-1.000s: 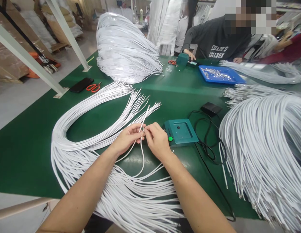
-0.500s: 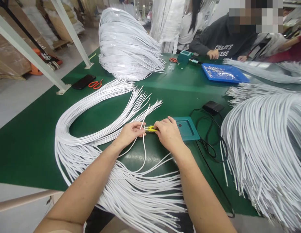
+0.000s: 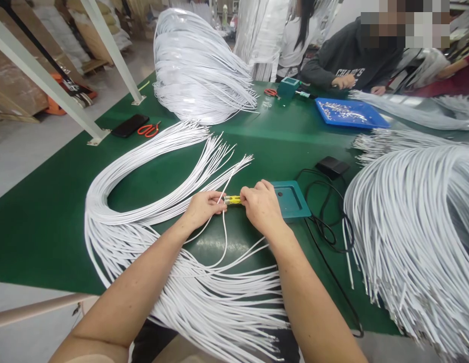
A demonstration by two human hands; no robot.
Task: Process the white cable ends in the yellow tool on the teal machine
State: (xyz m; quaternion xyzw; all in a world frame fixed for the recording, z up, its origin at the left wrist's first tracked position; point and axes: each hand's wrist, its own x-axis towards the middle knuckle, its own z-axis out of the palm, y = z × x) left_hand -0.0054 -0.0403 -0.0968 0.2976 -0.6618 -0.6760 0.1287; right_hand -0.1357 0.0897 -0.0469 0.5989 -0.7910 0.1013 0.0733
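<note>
My left hand (image 3: 204, 207) pinches the end of a thin white cable (image 3: 224, 237) that loops down toward me. My right hand (image 3: 261, 205) is closed on a small yellow probe-like tool (image 3: 233, 200) whose tip meets the cable end between both hands. Just right of my right hand sits a teal box device (image 3: 291, 199) on the green table (image 3: 49, 222). A big curved bundle of white cables (image 3: 143, 176) lies left of my hands and fans out below my forearms.
A heap of white cables (image 3: 412, 227) fills the right side, another pile (image 3: 196, 70) stands at the back. A black cord (image 3: 325, 227), black adapter (image 3: 332, 167), orange scissors (image 3: 148, 130), a phone (image 3: 129, 125) and a blue tray (image 3: 348, 113) lie around. People work at the far side.
My right hand has moved right, over the teal box's front, and a yellow tool now shows between my hands. The view has shifted slightly; the person across moved a hand.
</note>
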